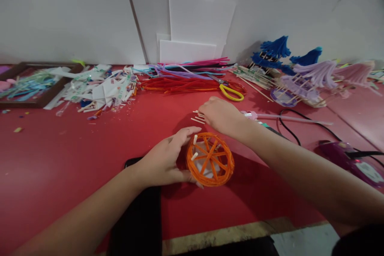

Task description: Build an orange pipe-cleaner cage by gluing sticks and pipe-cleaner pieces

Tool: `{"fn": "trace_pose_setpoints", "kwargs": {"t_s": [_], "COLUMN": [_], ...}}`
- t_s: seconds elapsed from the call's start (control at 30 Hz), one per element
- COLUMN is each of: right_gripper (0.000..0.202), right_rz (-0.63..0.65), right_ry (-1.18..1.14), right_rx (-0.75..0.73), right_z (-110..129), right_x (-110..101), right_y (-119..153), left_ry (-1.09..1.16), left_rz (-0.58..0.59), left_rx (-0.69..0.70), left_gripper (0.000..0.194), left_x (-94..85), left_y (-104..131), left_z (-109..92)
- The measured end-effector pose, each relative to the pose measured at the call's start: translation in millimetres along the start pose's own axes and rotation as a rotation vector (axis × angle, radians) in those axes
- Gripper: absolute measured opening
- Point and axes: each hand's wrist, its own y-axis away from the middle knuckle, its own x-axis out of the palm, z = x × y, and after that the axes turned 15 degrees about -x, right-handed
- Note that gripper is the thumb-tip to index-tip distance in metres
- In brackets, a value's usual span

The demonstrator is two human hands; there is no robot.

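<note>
My left hand curls round the left side of an orange round craft piece, made of fuzzy pipe cleaners crossed like wheel spokes. Two short pale pegs stand up from its left part, and something whitish shows through the gaps. Beyond it, my right hand is closed low over several short wooden sticks on the red table. Its fingertips are turned away, so what they pinch is hidden. Close to the right wrist lies a hot glue gun with a translucent glue stick in it, partly hidden by my forearm.
Coloured pipe cleaners and yellow-handled scissors lie at the back. Scraps and a brown frame are at left. Blue and lilac craft pieces, a black cable and a purple power strip sit at right. A black phone-like slab lies in front.
</note>
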Motion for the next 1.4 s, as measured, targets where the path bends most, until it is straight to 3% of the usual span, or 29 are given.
{"fn": "trace_pose_setpoints", "kwargs": {"t_s": [0.1, 0.23, 0.43, 0.63, 0.8, 0.97, 1.2, 1.4], "right_gripper": [0.027, 0.023, 0.028, 0.035, 0.028, 0.025, 0.014, 0.013], "right_rz": [-0.055, -0.161, -0.06, -0.052, -0.045, -0.054, -0.122, -0.123], "right_ry": [-0.067, -0.442, -0.712, -0.963, -1.133, -1.208, -1.245, -1.213], "right_rx": [0.012, 0.018, 0.019, -0.004, -0.1, -0.167, -0.251, -0.259], "right_z": [-1.4, -1.0, 3.2, 3.8, 3.4, 5.0, 12.7, 19.2], "right_x": [-9.4, -26.3, -23.4, -14.9, -18.0, -22.8, -28.9, -33.6], "right_y": [5.3, 21.8, 43.0, 52.6, 56.2, 61.2, 69.3, 71.2], "left_ry": [0.047, 0.019, 0.011, -0.125, -0.236, -0.368, -0.45, -0.419], "left_rz": [0.028, -0.011, 0.027, -0.054, -0.144, -0.229, -0.281, -0.266], "left_rx": [-0.023, -0.081, -0.148, 0.005, 0.189, 0.307, 0.471, 0.493], "left_gripper": [0.079, 0.069, 0.058, 0.057, 0.054, 0.055, 0.037, 0.039], "left_x": [0.5, -0.1, -2.8, -0.7, 2.2, 0.7, -2.2, -1.9], "left_y": [0.8, 0.6, -0.7, 0.2, 2.2, 4.8, 6.7, 6.2], "left_z": [-0.5, -1.2, -4.7, -7.0, -5.8, -11.4, -20.3, -19.8]}}
